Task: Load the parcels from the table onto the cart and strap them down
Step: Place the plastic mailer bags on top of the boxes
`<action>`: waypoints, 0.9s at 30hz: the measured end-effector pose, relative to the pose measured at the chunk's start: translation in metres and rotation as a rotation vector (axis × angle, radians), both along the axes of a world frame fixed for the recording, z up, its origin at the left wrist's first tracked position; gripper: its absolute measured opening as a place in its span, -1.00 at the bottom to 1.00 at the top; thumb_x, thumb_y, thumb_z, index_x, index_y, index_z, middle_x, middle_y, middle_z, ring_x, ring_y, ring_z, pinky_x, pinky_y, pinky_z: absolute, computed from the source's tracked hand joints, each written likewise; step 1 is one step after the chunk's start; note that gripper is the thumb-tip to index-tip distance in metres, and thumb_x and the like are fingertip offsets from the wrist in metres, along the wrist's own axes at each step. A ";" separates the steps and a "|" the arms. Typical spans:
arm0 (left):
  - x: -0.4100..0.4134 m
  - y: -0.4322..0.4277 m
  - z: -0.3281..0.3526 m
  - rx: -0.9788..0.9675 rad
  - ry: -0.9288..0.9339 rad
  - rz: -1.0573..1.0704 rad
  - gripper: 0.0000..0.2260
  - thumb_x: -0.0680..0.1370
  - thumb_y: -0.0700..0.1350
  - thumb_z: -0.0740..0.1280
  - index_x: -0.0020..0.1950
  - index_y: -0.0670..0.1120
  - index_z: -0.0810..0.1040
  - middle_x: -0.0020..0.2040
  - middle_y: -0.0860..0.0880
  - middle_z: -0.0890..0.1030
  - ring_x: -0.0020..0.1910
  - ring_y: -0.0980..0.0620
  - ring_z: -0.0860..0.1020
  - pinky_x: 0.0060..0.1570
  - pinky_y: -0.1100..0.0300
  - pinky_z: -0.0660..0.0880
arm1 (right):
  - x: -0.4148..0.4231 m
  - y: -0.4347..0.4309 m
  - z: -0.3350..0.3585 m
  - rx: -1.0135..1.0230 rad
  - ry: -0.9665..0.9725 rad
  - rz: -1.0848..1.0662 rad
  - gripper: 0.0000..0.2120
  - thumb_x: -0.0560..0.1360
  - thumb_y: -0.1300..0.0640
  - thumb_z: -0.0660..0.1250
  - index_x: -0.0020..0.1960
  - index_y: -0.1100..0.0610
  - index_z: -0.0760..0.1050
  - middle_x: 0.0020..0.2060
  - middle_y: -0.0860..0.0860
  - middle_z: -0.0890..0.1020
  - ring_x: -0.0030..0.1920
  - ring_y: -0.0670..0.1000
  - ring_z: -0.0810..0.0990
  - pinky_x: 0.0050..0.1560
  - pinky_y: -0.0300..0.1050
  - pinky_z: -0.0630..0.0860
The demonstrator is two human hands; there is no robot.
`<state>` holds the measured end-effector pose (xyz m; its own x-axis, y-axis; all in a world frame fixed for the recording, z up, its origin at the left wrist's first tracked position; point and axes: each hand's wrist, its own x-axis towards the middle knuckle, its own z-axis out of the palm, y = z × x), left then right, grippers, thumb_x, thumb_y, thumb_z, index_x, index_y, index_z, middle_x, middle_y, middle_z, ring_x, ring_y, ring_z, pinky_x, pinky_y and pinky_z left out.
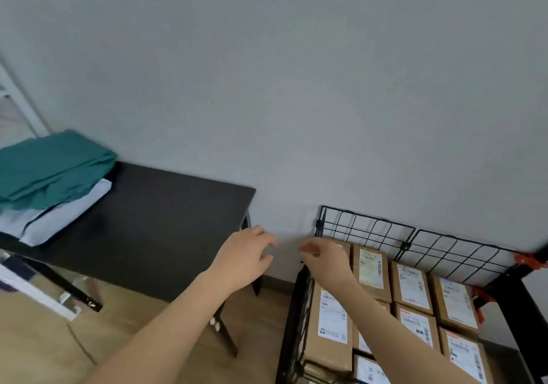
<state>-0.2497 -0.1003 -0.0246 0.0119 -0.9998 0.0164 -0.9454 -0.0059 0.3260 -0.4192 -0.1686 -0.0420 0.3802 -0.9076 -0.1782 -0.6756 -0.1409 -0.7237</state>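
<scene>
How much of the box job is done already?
Mostly loaded: brown parcels fill the cart in rows. The table shows only a teal cloth on pale folded bundles, maybe more parcels. Left hand hovers open; the right hand reaches by the cart's corner, grip unclear. Left to do: strapping, since no strap crosses the parcels.

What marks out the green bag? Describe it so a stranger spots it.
Start at the black table left of the cart. At its far left end, two soft bags are stacked. The green bag is the top one, lying on a pale bag.
</scene>
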 end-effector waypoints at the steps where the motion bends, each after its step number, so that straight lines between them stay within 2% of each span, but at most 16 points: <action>1: 0.016 0.012 0.005 -0.024 0.010 0.028 -0.74 0.58 -0.02 0.22 0.27 0.04 0.48 0.25 0.11 0.45 0.16 0.12 0.46 0.16 0.25 0.39 | 0.018 0.008 0.004 -0.016 -0.015 0.014 -0.77 0.53 0.21 0.23 0.12 0.07 0.59 0.07 -0.03 0.64 0.10 -0.06 0.58 0.07 -0.31 0.43; 9: 0.152 0.113 0.024 -0.144 0.075 0.341 -0.77 0.56 0.00 0.27 0.22 0.09 0.48 0.26 0.16 0.43 0.12 0.16 0.50 0.09 0.31 0.42 | 0.164 0.081 0.021 -0.060 -0.092 0.191 -0.77 0.56 0.18 0.21 0.10 0.03 0.60 0.04 -0.08 0.64 0.06 -0.09 0.57 0.02 -0.31 0.42; 13: 0.214 0.160 0.027 -0.148 0.106 0.467 -0.78 0.57 -0.02 0.26 0.21 0.09 0.48 0.25 0.15 0.43 0.12 0.16 0.50 0.07 0.25 0.46 | 0.230 0.109 0.025 -0.082 -0.108 0.275 -0.78 0.57 0.17 0.21 0.09 0.01 0.60 -0.04 -0.14 0.62 -0.05 -0.16 0.55 -0.10 -0.39 0.40; 15: 0.239 0.178 0.027 -0.157 0.135 0.522 -0.78 0.56 -0.02 0.27 0.21 0.09 0.48 0.24 0.16 0.43 0.13 0.16 0.48 0.10 0.22 0.47 | 0.259 0.119 0.027 -0.084 -0.109 0.320 -0.78 0.57 0.17 0.22 0.09 0.00 0.60 -0.04 -0.13 0.63 -0.04 -0.15 0.57 -0.06 -0.38 0.44; 23: 0.329 0.196 0.014 -0.194 0.193 0.687 -0.73 0.55 -0.02 0.28 0.25 0.10 0.45 0.23 0.18 0.42 0.14 0.20 0.46 0.07 0.27 0.45 | 0.363 0.110 0.027 -0.091 -0.062 0.430 -0.78 0.58 0.18 0.21 0.11 0.01 0.58 0.02 -0.08 0.64 -0.05 -0.15 0.56 -0.04 -0.36 0.44; 27: 0.384 0.187 0.006 -0.186 0.180 0.759 -0.72 0.54 -0.02 0.29 0.25 0.09 0.44 0.22 0.15 0.42 0.09 0.15 0.49 0.04 0.25 0.45 | 0.428 0.086 0.017 -0.069 -0.071 0.455 -0.78 0.57 0.19 0.22 0.12 0.00 0.57 0.07 -0.08 0.63 0.00 -0.13 0.56 0.01 -0.33 0.45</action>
